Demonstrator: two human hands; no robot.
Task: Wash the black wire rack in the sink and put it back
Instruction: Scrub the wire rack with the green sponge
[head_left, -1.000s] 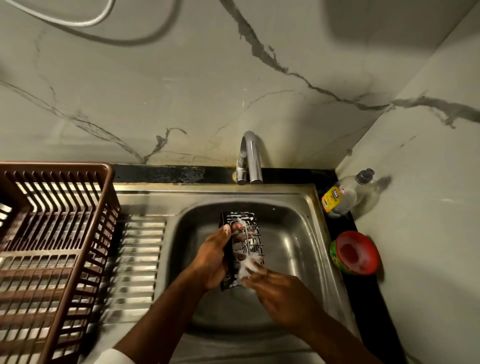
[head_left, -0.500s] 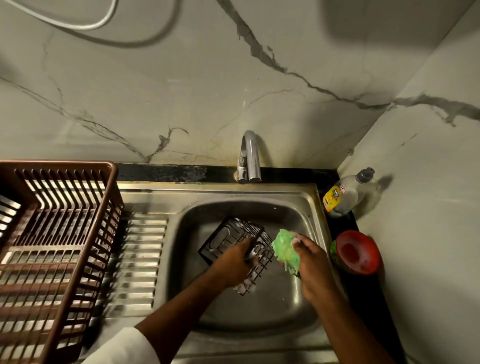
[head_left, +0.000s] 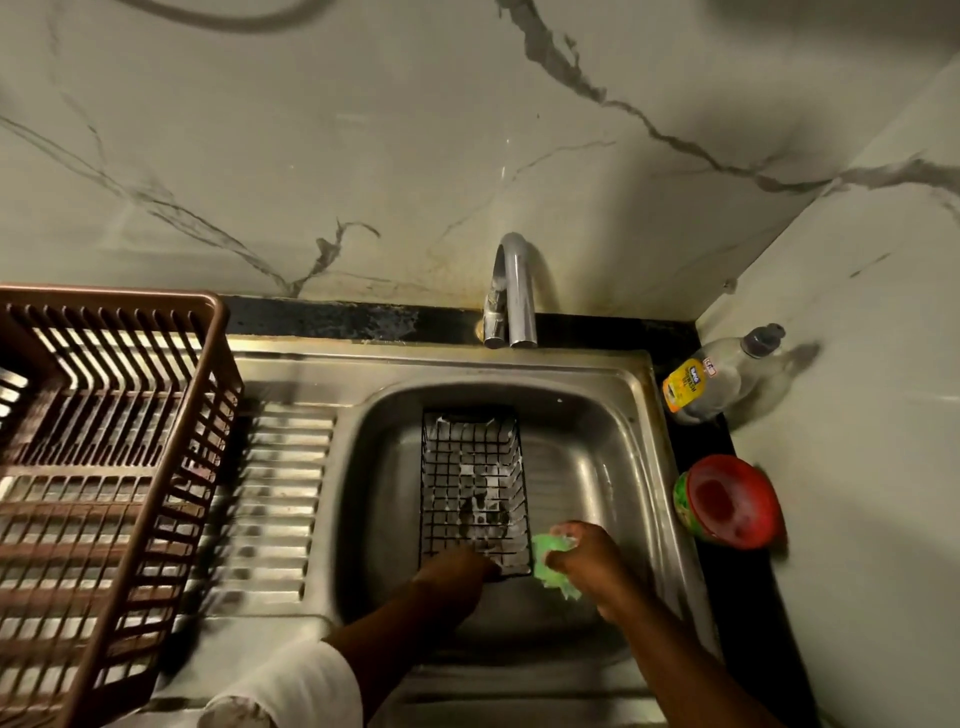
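So the brown dish basket sat hard against the left edge, right beside the ribbed drainboard. In the sink the black wire rack lay soapy in the middle of the basin, with bare steel open on both sides. The left hand gripped its near edge, fingers blurred, and the right hand was curled round a green scrubber touching the rack's near right corner. Soap bottle and red-lidded tub crowded the narrow black tabletop by the right wall.
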